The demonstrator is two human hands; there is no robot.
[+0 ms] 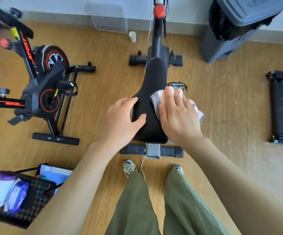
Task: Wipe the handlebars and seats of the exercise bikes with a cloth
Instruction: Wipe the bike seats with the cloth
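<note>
As the person stands at the rear of the middle exercise bike [157,41], with a second, orange-trimmed bike [42,82] off to their left, the work is on the black seat [152,82], which sits wide end toward them. It looks firmly padded and fixed on its post, so I judge it will take pressure without shifting much. Its cover looks smooth, perhaps a little slick. Their left hand [122,119] grasps the seat's left edge, thumb laid across the top, steadying it. Their right hand [178,114] lies flat, fingers spread and straight, pressing the cloth [155,103] against the seat's right side. Striped grey and white, the cloth is soft and limp, one corner hanging free past the little finger; it should bunch easily, so a flat palm over its middle seems the best hold.
</note>
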